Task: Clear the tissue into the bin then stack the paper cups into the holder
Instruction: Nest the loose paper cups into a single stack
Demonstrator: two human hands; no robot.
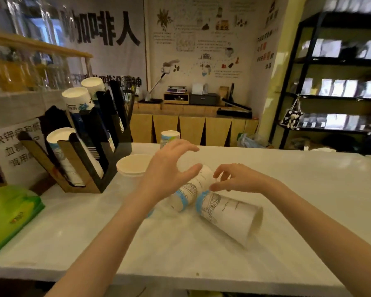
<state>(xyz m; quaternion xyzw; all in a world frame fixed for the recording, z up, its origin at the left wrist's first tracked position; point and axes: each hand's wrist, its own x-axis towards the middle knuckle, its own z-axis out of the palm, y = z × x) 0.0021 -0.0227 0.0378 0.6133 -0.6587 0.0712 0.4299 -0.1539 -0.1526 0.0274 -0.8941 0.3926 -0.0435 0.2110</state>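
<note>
four loose paper cups sit on the white surface (pixel 287 189) around the middle of the frame. two lie on their sides: one tipped cup (pixel 191 189) between the hands, and a larger tipped cup (pixel 227 215) just below and right of it with its mouth toward the lower right. an upright cup (pixel 134 165) stands mouth-up left of centre, and an upside-down cup (pixel 169 137) stands behind the left hand. no loose tissue shows on the surface, so that step looks done; the bin is out of view.

the left hand (pixel 165 176) hovers over the tipped cup with fingers spread apart, gripping nothing. the right hand (pixel 236 179) is beside it, its thumb and forefinger apart and curled close to the cup's wall; whether they touch it i cannot tell.

these cups look light and thin-walled, likely to roll, skid or dent under a hard squeeze. the firmest hold is probably around the body near the rolled rim, with a gentle wrap.

the black cup holder (pixel 90 146) at the left of the frame already carries slanted stacks (pixel 77 99) in its slots. the green pack (pixel 9 215) lies at the lower left.
</note>
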